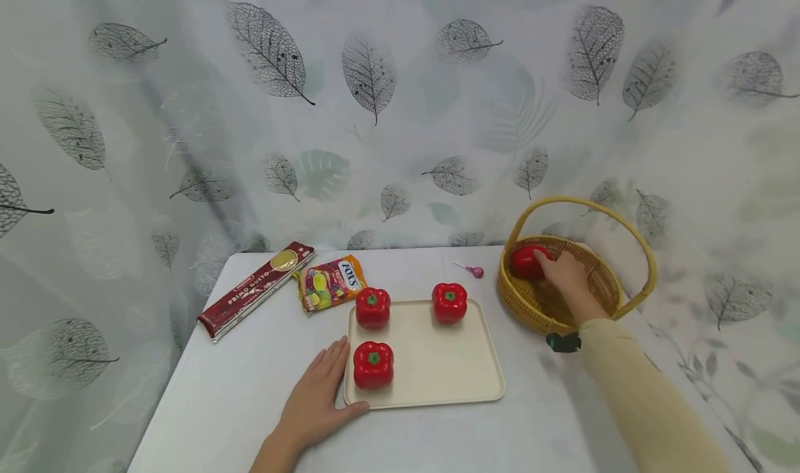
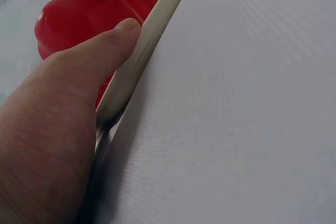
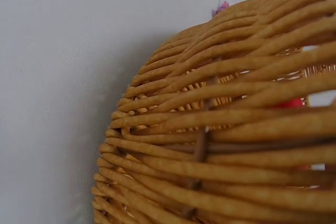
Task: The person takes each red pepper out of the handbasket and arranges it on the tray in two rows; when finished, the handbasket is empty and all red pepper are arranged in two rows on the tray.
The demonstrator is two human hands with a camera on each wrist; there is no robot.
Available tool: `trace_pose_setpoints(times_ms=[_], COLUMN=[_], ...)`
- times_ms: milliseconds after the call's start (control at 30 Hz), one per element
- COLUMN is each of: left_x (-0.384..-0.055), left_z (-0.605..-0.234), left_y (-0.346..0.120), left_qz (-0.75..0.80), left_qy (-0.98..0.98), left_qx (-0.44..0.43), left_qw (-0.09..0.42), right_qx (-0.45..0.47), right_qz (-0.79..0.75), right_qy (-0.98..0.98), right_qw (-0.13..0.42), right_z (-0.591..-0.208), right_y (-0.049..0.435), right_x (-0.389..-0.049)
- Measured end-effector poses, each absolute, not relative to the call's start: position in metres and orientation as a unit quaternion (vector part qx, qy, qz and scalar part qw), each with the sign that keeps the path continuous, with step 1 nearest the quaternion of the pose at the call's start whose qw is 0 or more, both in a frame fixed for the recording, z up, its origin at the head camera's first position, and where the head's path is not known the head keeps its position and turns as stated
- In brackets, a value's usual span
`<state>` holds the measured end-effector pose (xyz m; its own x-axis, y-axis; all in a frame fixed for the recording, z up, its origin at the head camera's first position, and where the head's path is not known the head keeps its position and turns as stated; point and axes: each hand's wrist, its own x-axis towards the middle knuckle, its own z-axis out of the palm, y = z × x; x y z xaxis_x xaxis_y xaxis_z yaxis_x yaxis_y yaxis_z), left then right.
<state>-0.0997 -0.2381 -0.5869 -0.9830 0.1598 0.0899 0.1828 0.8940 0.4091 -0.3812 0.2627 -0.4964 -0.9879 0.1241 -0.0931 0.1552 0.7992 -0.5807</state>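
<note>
My right hand [image 1: 565,273] reaches down inside the wicker basket [image 1: 521,311] and grips a red bell pepper [image 1: 525,263] near the basket's left wall, its thumb across the top. In the right wrist view the basket's weave [image 3: 226,129] hides most of the hand's work. My left hand [image 1: 317,396] rests at the left edge of the cream tray [image 1: 437,362], fingers straight along its side and thumb at the near corner. On the tray stand three red bell peppers: one back left [image 1: 373,308], one front left [image 1: 373,365], one back right [image 1: 449,303].
A long dark-red pasta pack [image 1: 256,292] and a bag of Fox's fruit candy [image 1: 331,283] lie at the back left of the white table. A small wrapped lollipop [image 1: 476,271] lies left of the basket, whose tall handle [image 1: 644,251] arches up. Leaf-patterned cloth hangs behind.
</note>
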Motion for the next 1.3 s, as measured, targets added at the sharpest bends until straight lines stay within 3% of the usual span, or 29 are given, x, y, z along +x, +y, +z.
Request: trace_pose_setpoints(times_ms=[500, 833, 1300], left_x=[-0.099, -0.099, -0.098], left_z=[-0.586, -0.585, -0.584], left_y=[-0.238, -0.237, -0.236], left_qz=[-0.224, -0.213, -0.217], left_qy=[-0.97, -0.973, -0.972], left_qx=[-0.088, -0.087, -0.086], left_qw=[0.029, 0.022, 0.025], right_qx=[0.098, 0.096, 0.02], right_qz=[-0.386, -0.476, -0.416], right_qy=[0.915, 0.874, 0.909], right_qw=[0.065, 0.036, 0.034], right_z=[-0.5, -0.501, -0.503], right_y=[0.258, 0.254, 0.26], right_x=[-0.382, -0.378, -0.377])
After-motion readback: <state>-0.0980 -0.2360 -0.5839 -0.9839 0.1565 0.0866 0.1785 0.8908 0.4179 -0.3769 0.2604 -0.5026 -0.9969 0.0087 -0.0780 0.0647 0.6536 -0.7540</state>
